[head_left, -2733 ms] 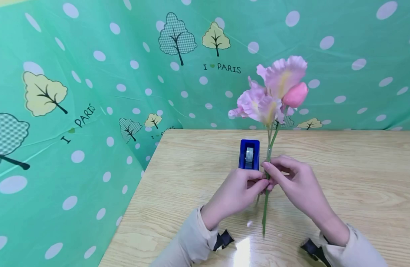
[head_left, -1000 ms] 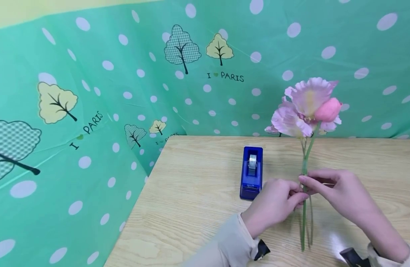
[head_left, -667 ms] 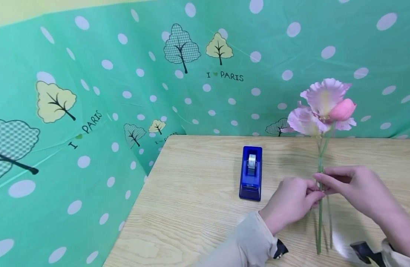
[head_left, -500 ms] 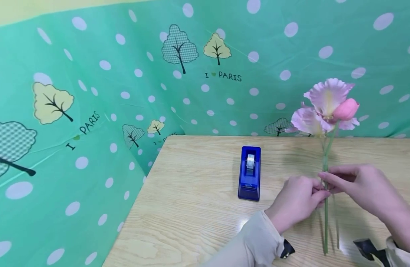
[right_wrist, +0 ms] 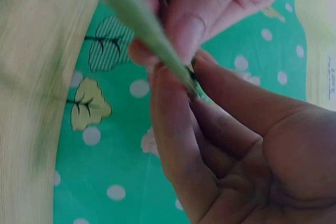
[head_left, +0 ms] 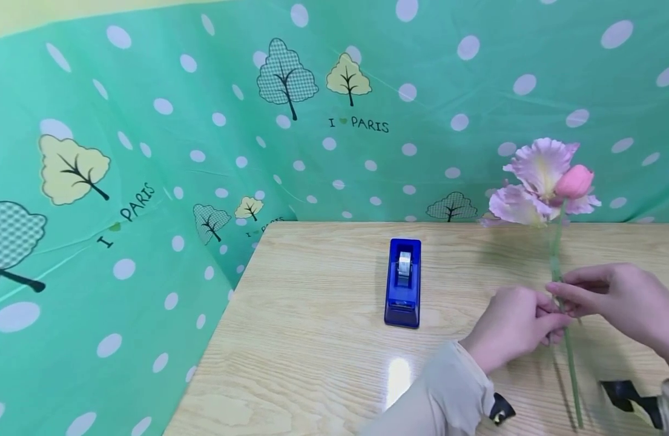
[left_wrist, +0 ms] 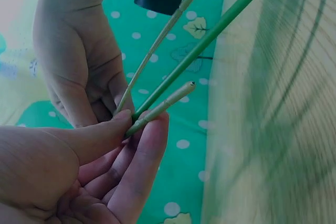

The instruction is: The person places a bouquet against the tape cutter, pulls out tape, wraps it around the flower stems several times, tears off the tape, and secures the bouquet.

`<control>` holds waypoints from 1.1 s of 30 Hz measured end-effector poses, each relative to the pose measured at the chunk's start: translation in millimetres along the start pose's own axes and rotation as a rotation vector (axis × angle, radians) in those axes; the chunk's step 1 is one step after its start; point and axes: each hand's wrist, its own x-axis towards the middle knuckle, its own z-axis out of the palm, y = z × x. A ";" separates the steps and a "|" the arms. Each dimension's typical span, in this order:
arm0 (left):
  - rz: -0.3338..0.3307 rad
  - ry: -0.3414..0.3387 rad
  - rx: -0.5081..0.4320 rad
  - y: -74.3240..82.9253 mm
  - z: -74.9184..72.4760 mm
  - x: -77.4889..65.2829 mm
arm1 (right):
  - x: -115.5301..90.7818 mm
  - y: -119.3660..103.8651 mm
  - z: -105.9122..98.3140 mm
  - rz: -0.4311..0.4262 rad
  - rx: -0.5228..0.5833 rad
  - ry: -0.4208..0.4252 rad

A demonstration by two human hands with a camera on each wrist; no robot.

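Lilac-pink ruffled flowers (head_left: 541, 166) and a pink tulip-like bud (head_left: 575, 181) stand together above my hands. Their stems run down between the hands: a thick green stem (left_wrist: 210, 35) and thinner brownish stems (left_wrist: 163, 34). Something clear and shiny, like tape (head_left: 554, 266), shows on the stems just above the fingers. My left hand (head_left: 516, 327) pinches the stems between thumb and fingers. Right above it, my right hand (head_left: 623, 303) pinches them too, its fingertips close to the left ones. In the right wrist view the green stem (right_wrist: 134, 17) passes between both hands' fingertips.
A blue tape dispenser (head_left: 403, 284) with a roll of tape stands on the wooden table (head_left: 290, 339), left of my hands. Behind and to the left hangs a green dotted cloth (head_left: 214, 139) with printed trees. Black straps (head_left: 500, 409) hang at the sleeves.
Both hands have moved right with the flowers, away from the tape dispenser, which my left hand partly covered before and now shows whole. The stems lean a little more. Both hands keep their pinch.
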 end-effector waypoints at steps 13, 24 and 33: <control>-0.028 0.007 0.051 11.3 25.8 10.5 | 0.8 26.2 -6.8 0.031 0.027 -0.079; -0.149 -0.018 -0.083 12.3 42.9 6.8 | 3.7 44.1 1.4 0.007 0.039 -0.179; -0.145 -0.099 -0.010 5.9 50.2 6.8 | 13.5 48.9 12.7 0.007 0.059 -0.307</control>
